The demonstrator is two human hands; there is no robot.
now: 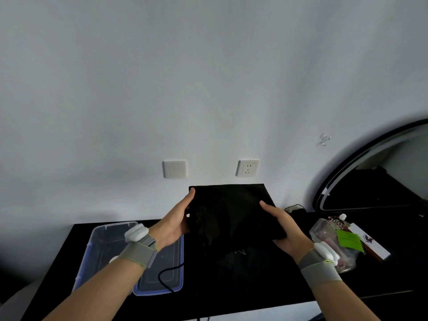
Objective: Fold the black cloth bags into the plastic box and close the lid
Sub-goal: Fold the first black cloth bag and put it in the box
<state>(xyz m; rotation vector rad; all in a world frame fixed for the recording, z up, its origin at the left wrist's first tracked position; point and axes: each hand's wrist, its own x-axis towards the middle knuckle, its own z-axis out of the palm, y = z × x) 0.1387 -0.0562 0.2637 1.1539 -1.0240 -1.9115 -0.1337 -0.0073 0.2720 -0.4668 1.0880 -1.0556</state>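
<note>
Grey wrist straps (139,251) sit closest; left hand (176,218) and right hand (284,225) each grip a side edge of the black cloth bag (231,212), a flat matte rectangle held above the black table (254,286); plastic box (92,246) lies open at left, lid (162,276) beside it.

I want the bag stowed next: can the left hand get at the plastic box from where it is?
Probably yes. The plastic box stands open close beneath the left hand, lid beside it, nothing between them. That hand does grip the black cloth bag, so it would arrive full.
</note>
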